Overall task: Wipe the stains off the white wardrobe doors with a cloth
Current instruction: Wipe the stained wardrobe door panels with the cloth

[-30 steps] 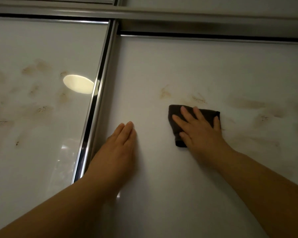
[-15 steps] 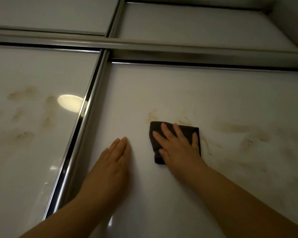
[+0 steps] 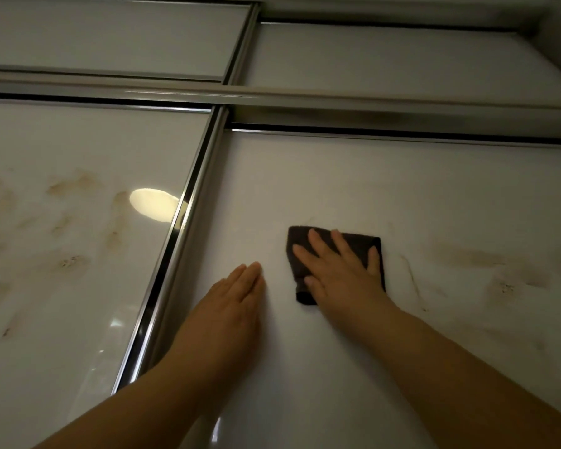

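My right hand (image 3: 340, 273) lies flat on a folded dark brown cloth (image 3: 360, 244) and presses it against the right white wardrobe door (image 3: 402, 189). My left hand (image 3: 230, 306) rests flat on the same door, fingers together, a little left of the cloth, holding nothing. Brown smears (image 3: 470, 257) mark the door to the right of the cloth, and a thin streak (image 3: 413, 280) runs just beside it. The left door (image 3: 78, 140) carries several brown stains (image 3: 68, 186).
A chrome vertical frame strip (image 3: 172, 241) separates the two doors. A horizontal metal rail (image 3: 305, 95) runs above them, with upper panels (image 3: 110, 37) beyond it. A lamp's reflection (image 3: 153, 204) glares on the left door.
The view has tilted upward, so more of the top rail and upper panels shows. The cloth under my right hand has slid up over the small stains that were above it. The left hand stays flat.
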A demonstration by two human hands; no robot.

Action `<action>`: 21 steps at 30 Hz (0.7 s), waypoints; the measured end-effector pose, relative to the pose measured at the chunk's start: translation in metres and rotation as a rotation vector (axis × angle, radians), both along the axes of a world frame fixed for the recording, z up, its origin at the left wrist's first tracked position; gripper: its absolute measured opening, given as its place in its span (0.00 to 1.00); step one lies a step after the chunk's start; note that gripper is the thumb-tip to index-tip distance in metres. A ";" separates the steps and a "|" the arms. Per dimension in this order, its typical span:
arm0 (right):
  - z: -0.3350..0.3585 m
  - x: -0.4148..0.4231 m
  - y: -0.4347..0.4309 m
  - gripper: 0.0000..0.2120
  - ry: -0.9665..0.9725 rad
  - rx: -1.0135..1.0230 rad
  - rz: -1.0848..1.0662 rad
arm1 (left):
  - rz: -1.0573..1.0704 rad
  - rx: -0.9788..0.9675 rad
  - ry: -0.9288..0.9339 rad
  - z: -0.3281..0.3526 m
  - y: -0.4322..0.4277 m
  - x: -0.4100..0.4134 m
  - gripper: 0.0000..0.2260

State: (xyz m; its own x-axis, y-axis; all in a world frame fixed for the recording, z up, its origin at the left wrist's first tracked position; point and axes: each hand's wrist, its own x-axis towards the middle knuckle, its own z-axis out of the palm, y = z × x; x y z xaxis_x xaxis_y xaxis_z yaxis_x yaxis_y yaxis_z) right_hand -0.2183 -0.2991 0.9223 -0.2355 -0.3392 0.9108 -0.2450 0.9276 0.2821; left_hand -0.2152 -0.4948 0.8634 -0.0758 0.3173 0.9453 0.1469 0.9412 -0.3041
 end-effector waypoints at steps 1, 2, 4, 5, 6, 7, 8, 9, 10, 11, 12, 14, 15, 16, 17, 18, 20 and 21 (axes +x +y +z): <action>-0.009 -0.004 0.000 0.23 0.038 0.038 0.006 | -0.006 0.006 0.012 0.001 0.000 0.001 0.24; -0.019 -0.006 0.003 0.24 0.068 0.076 0.010 | -0.019 0.014 0.025 0.002 0.001 0.002 0.24; -0.031 -0.006 0.015 0.29 0.061 0.114 0.012 | -0.040 0.019 0.046 0.006 0.002 0.004 0.23; -0.030 -0.006 0.021 0.30 0.042 0.109 0.000 | -0.048 0.016 0.048 0.010 0.002 0.004 0.23; -0.025 -0.006 0.025 0.27 0.028 0.089 -0.014 | -0.055 0.010 0.041 0.015 0.003 0.005 0.23; -0.018 -0.005 0.027 0.24 0.024 0.050 -0.015 | -0.058 0.005 0.029 0.020 0.005 0.007 0.24; -0.006 -0.004 0.025 0.22 0.027 -0.006 0.000 | -0.070 0.006 0.024 0.025 0.007 0.008 0.25; 0.006 -0.002 0.022 0.22 0.027 -0.064 0.015 | -0.081 0.018 0.029 0.031 0.010 0.009 0.26; 0.019 -0.001 0.017 0.22 0.020 -0.110 0.031 | -0.081 0.025 0.021 0.037 0.011 0.008 0.25; 0.031 0.000 0.010 0.22 0.006 -0.140 0.042 | -0.078 0.023 0.011 0.043 0.012 0.005 0.24; 0.040 -0.001 0.002 0.22 -0.005 -0.150 0.050 | -0.072 0.029 0.002 0.048 0.014 0.004 0.23; 0.048 -0.002 -0.011 0.23 -0.011 -0.135 0.053 | -0.065 0.039 0.018 0.055 0.015 0.001 0.23; 0.046 -0.002 -0.014 0.23 -0.007 -0.116 0.064 | -0.061 0.039 0.018 0.056 0.015 0.002 0.23; 0.040 -0.001 -0.015 0.23 -0.001 -0.090 0.077 | -0.062 0.040 0.006 0.056 0.014 0.002 0.23; 0.029 -0.001 -0.012 0.23 0.004 -0.058 0.085 | -0.075 0.045 -0.009 0.055 0.014 0.002 0.23; 0.018 -0.001 -0.008 0.23 0.015 -0.023 0.082 | -0.089 0.049 -0.021 0.054 0.012 0.003 0.23; -0.003 -0.001 0.007 0.24 0.033 0.032 0.050 | -0.106 0.047 -0.033 0.051 0.010 0.003 0.23; -0.006 0.000 0.016 0.24 0.031 0.035 0.036 | -0.107 0.042 -0.035 0.050 0.009 0.004 0.23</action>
State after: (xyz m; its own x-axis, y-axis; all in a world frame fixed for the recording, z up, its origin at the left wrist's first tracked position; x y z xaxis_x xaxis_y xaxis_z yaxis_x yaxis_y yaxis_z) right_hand -0.2185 -0.2832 0.9167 -0.1948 -0.3783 0.9049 -0.2684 0.9080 0.3218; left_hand -0.2117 -0.4862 0.9137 -0.0770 0.2852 0.9554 0.2570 0.9315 -0.2573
